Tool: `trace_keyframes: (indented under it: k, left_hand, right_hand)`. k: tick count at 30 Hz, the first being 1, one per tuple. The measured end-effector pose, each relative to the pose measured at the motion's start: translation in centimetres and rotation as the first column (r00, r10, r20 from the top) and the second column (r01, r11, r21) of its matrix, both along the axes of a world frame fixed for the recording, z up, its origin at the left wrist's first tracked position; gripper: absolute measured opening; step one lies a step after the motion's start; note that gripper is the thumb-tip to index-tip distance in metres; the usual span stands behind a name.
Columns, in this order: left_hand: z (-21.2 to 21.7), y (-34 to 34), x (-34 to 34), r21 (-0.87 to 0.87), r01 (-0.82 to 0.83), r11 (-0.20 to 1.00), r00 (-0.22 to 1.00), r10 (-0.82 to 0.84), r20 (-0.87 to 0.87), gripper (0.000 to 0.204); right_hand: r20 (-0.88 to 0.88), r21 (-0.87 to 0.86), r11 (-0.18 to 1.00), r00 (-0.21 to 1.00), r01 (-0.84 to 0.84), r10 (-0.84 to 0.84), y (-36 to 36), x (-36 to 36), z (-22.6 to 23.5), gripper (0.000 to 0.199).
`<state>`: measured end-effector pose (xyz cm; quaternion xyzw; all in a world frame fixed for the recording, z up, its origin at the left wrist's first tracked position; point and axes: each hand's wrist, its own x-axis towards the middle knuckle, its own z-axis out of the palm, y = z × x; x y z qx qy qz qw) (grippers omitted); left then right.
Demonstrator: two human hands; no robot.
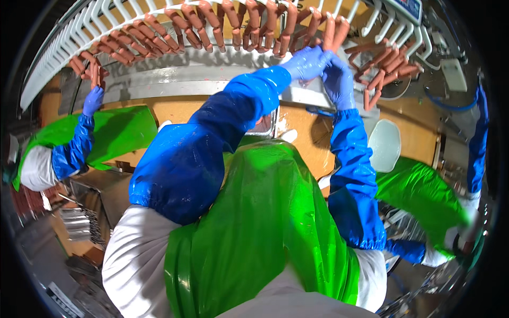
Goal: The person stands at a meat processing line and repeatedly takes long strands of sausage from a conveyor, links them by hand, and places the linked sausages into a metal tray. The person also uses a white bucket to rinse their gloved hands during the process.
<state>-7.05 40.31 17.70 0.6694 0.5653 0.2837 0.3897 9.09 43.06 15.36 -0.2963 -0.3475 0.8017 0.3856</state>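
Note:
Both my hands wear blue-purple gloves and meet below a hooked rail at the upper right. My left hand (pixel 307 64) is closed around the lower part of some linked sausages (pixel 335 33) that hang from a white hook. Right beside it, my right hand (pixel 339 82) is closed on the same sausages from the other side, with its fingertips partly hidden. More sausage links (pixel 230 18) drape in loops from the hooks to the left. To the right of my hands, another bunch of sausages (pixel 392 58) hangs lower and looser.
White hooks (pixel 79 29) run along the curved rail above a metal trough (pixel 175 77). A co-worker's gloved hand (pixel 93 100) touches sausages at the far left. Another co-worker in a green apron (pixel 419 193) stands at right, near a pale tub (pixel 385 146).

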Motion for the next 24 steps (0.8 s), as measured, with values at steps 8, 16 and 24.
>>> trace_keyframes:
  k: [8, 16, 24]
  left_hand:
    - [2.2, -6.8, -6.9, 0.161, -0.093, 0.982, 0.959, 0.132, -0.252, 0.044]
    - [8.2, -2.2, -4.4, -0.494, 0.435, 0.753, 0.128, 0.491, 0.862, 0.022]
    - [7.6, 1.1, -2.2, -0.436, -0.067, 0.897, -0.032, 0.435, 0.900, 0.017]
  right_hand:
    - [0.178, 0.094, 0.910, 0.906, -0.404, 0.384, 1.7, -2.4, 1.9, 0.030]
    - [0.122, 0.321, 0.876, 0.933, -0.359, 0.338, 5.4, -4.8, 0.2, 0.045]
    - [0.190, 0.604, 0.776, 0.913, 0.180, -0.360, 2.3, -9.8, -0.8, 0.031]
